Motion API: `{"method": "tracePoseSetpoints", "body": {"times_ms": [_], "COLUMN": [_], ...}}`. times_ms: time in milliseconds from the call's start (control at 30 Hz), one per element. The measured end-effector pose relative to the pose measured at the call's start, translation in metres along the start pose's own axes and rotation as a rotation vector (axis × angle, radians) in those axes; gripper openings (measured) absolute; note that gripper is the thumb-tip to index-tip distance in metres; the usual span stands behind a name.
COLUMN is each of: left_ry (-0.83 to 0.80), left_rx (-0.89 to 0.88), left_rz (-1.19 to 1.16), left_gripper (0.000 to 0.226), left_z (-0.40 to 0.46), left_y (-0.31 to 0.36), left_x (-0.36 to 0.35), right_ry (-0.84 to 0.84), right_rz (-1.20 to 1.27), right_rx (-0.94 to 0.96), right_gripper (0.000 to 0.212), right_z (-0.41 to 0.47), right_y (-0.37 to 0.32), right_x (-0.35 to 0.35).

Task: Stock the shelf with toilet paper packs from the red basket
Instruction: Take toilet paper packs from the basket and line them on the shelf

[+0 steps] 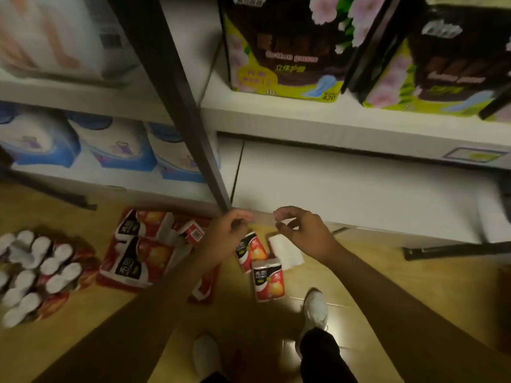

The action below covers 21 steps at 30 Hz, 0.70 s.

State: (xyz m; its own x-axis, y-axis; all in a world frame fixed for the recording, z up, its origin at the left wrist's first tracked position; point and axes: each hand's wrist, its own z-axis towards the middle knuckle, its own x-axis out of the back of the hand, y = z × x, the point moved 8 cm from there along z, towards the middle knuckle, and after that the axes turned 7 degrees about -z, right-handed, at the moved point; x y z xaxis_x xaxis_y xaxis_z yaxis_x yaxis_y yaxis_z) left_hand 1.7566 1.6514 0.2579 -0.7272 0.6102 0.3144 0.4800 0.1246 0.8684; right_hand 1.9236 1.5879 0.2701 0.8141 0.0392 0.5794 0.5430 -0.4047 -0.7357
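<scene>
Red and white toilet paper packs lie on the wooden floor at the foot of the shelf, where something red sits under them; I cannot tell if it is the basket. Two small packs and a white roll lie below my hands. A large pack showing several roll ends rests at the far left. My left hand and right hand hover side by side before the bare lower shelf, fingers loosely curled, holding nothing.
A dark upright post divides the shelving. Blue and white packs fill the lower left shelf. Black floral packs stand on the upper shelf. My white shoes stand on the floor below.
</scene>
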Motion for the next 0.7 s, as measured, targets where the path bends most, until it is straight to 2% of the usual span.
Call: {"method": "tracePoseSetpoints", "body": {"times_ms": [300,400,500,600,700], "left_ry": [-0.095,-0.051,-0.009,-0.068,-0.109], "left_rx": [-0.002,-0.028,0.005,0.055,0.049], "left_rz": [0.09,0.159,0.215,0.244,0.368], "left_gripper": [0.02,0.025,0.015,0.016,0.02], "left_z": [0.025,0.059,0.095,0.134,0.169], "left_y": [-0.113,-0.168,-0.23,-0.293,-0.35], "left_x": [-0.068,-0.101,-0.125,-0.149,-0.167], "right_ry": [-0.047,-0.059,-0.029,-0.039,-0.155], "right_rz": [-0.053,-0.083,-0.132,-0.225,-0.322], "right_rx": [0.054,0.107,0.127,0.144,0.156], "right_gripper": [0.019,0.017,0.018,0.015,0.017], "right_z": [0.028,0.063,0.099,0.133,0.165], "right_y": [0.084,0.134,0.193,0.249,0.3], "right_x": [-0.081,-0.117,-0.154,-0.196,-0.248]}}
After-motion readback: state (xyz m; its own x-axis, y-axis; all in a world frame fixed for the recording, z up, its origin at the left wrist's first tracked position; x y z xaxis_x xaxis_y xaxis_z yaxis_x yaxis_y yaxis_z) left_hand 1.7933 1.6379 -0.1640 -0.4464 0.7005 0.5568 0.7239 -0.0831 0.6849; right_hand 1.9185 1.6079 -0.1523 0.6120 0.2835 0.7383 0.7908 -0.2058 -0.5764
